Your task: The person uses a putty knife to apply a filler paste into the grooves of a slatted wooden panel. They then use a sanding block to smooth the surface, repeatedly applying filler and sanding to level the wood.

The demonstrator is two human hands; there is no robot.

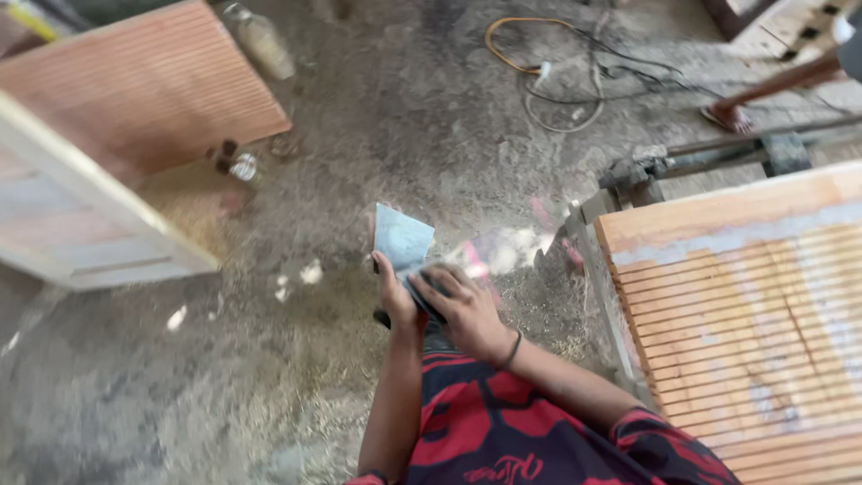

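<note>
From the head camera, the left hand (392,292) and right hand (462,305) both grip a grey-blue sheet of sandpaper (401,238), held in front of the body above the dusty floor (296,377). The sheet looks light, thin and bendy, rough on one side; best pinched at its edges. A slatted wooden panel (745,314) lies just right.

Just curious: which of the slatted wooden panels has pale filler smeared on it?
The slatted panel at right, on the metal stand; the upper-left one is plain reddish.
</note>
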